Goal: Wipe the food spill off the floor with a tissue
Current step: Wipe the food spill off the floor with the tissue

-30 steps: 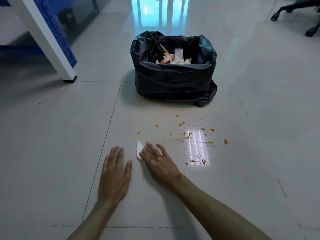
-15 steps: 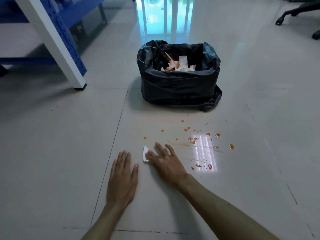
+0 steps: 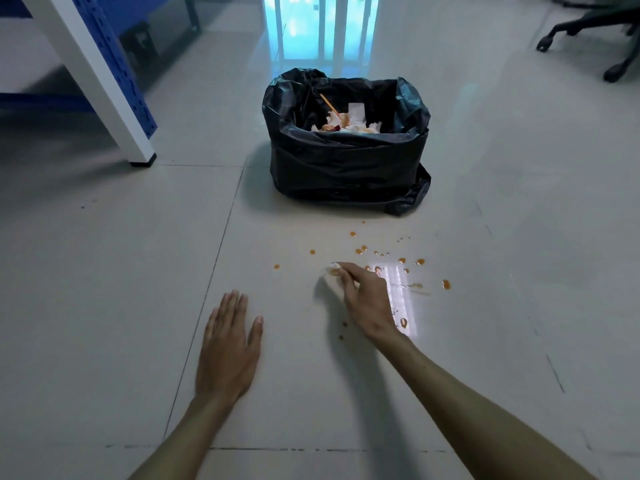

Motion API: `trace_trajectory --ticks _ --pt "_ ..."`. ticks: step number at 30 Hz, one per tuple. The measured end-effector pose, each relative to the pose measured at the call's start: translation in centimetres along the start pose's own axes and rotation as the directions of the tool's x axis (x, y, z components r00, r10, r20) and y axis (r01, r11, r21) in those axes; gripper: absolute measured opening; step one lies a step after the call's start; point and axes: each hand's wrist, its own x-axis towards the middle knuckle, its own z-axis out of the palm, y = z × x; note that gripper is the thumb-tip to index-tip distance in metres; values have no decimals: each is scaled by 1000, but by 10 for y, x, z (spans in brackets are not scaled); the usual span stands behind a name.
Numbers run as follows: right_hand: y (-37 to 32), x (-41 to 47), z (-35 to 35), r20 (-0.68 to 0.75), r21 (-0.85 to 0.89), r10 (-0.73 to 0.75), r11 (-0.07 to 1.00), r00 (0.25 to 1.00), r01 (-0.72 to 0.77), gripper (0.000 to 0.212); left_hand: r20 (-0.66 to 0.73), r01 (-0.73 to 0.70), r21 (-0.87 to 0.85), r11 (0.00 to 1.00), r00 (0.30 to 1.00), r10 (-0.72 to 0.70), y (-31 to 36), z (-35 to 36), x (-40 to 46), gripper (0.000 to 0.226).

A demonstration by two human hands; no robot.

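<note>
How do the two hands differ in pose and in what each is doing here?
The left hand lies flat and open on the floor, fingers straight; the right hand is curled, pinching a stained tissue. The left holds nothing and sits away from the orange spill; the right works at its edge. Both are bare.

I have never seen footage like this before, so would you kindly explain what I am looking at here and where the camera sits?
There is no machine: the camera is worn on a person's head, looking down at their own bare arms. The left hand rests flat on the tiled floor. The right hand grips a crumpled white tissue, already stained orange, amid orange sauce drops. Beyond them stands a bin lined with a black bag, holding used tissues. A table leg and a chair base show at the edges.
</note>
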Motion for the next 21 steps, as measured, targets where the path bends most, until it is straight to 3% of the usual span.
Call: trace_trajectory --ticks 2,4,6,8,12,15,18,21 --pt "18 -6 -28 -100 -85 15 996 995 -24 24 -11 4 13 1000 1000 -4 -4 -1 1 67" --pt "41 -22 -64 -159 -325 -32 945 987 -21 28 -17 -6 18 1000 1000 6 -2 0 1 67" --pt "59 -45 -92 -102 -587 -111 809 989 31 33 -8 -6 20 1000 1000 6 1 1 -2 66" --pt "70 -65 -102 7 -729 -185 672 983 131 24 -3 1 21 1000 1000 -1 3 1 -2 67" --pt "80 -77 -86 50 -790 -171 596 984 144 35 2 2 7 1000 1000 -2 6 0 -1 66" --pt "70 -70 -52 87 -770 -155 616 984 166 38 -2 -4 4 1000 1000 4 7 1 -3 65" --pt "45 -58 -4 176 -698 -206 664 963 269 33 -7 -3 -2 1000 1000 3 5 1 -1 64" --pt "14 -54 40 281 -617 -354 646 892 451 37 -4 -8 -7 1000 1000 8 7 0 2 63"
